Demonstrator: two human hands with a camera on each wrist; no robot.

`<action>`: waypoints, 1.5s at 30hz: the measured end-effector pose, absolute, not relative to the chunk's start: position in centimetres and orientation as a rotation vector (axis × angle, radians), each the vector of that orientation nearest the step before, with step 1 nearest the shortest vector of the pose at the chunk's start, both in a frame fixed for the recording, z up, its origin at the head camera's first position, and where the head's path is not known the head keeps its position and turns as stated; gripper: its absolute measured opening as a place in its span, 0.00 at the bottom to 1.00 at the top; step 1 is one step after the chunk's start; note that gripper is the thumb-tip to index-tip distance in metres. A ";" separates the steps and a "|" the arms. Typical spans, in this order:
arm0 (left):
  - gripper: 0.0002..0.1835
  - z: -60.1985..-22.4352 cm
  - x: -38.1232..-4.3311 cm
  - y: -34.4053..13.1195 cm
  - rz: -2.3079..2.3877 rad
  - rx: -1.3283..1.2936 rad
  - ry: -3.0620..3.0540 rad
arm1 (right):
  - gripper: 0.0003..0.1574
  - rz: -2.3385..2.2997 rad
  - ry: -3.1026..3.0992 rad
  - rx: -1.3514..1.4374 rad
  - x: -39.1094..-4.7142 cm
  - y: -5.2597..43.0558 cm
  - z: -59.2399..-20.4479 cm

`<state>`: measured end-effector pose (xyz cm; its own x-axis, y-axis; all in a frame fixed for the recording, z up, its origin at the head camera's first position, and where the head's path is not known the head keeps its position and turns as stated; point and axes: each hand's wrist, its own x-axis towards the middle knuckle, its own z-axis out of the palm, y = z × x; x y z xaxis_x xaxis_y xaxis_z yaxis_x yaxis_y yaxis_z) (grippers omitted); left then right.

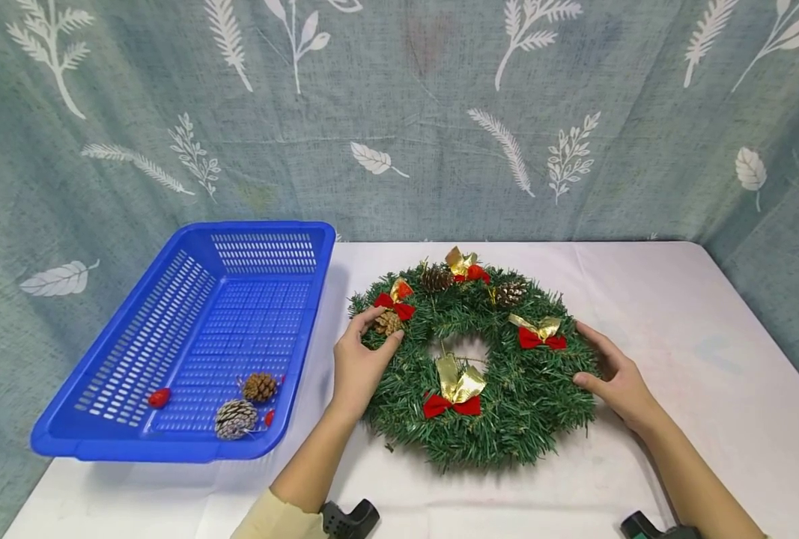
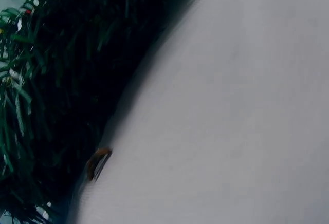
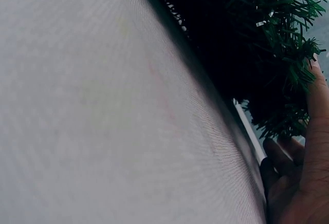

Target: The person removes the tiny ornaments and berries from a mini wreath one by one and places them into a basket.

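A green artificial wreath [image 1: 507,412] lies on the white table, with red bows, gold ribbons and pine cones on it. At its left side my left hand [image 1: 360,367] holds a light brown pine cone [image 1: 389,323] between thumb and fingers, against the greenery just below a red bow [image 1: 394,305]. My right hand [image 1: 621,385] grips the wreath's right edge, thumb on the near side. The right wrist view shows that hand [image 3: 306,183] beside the dark underside of the wreath [image 3: 277,44]. Only wreath needles [image 2: 61,70] and tabletop fill the left wrist view; the left hand is out of it.
A blue plastic basket [image 1: 119,449] stands left of the wreath. Inside it lie a brown pine cone [image 1: 260,387], a white-tipped pine cone [image 1: 236,419] and small red pieces [image 1: 159,397]. A small brown bit [image 2: 98,163] lies beside the wreath. Patterned curtain [image 1: 426,202] hangs behind the table.
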<state>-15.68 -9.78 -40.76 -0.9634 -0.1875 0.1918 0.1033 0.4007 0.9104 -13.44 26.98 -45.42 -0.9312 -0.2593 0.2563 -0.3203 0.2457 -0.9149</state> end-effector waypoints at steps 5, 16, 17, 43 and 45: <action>0.26 -40.8 -15.4 -9.6 -1.653 0.065 -2.314 | 0.46 1.800 -2.444 0.559 -13.4 26.9 -45.4; 0.26 -40.6 -15.8 -9.9 -1.794 0.051 -2.102 | 0.46 1.794 -2.459 0.547 -13.4 26.9 -45.3; 0.26 -40.6 -15.8 -9.9 -1.807 0.052 -2.093 | 0.46 1.793 -2.460 0.548 -13.4 26.9 -45.3; 0.26 -39.3 -15.5 -10.6 -1.797 -0.007 -2.026 | 0.47 1.783 -2.468 0.542 -13.2 26.9 -45.3; 0.26 -39.1 -15.6 -10.6 -1.794 -0.021 -2.040 | 0.47 1.789 -2.466 0.545 -13.3 27.0 -45.2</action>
<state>-15.62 -10.61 -39.14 -0.9111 -0.2610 0.3190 0.2831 0.1662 0.9446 -13.26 26.97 -45.23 -0.9370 -0.2536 0.2403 -0.3072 0.2703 -0.9125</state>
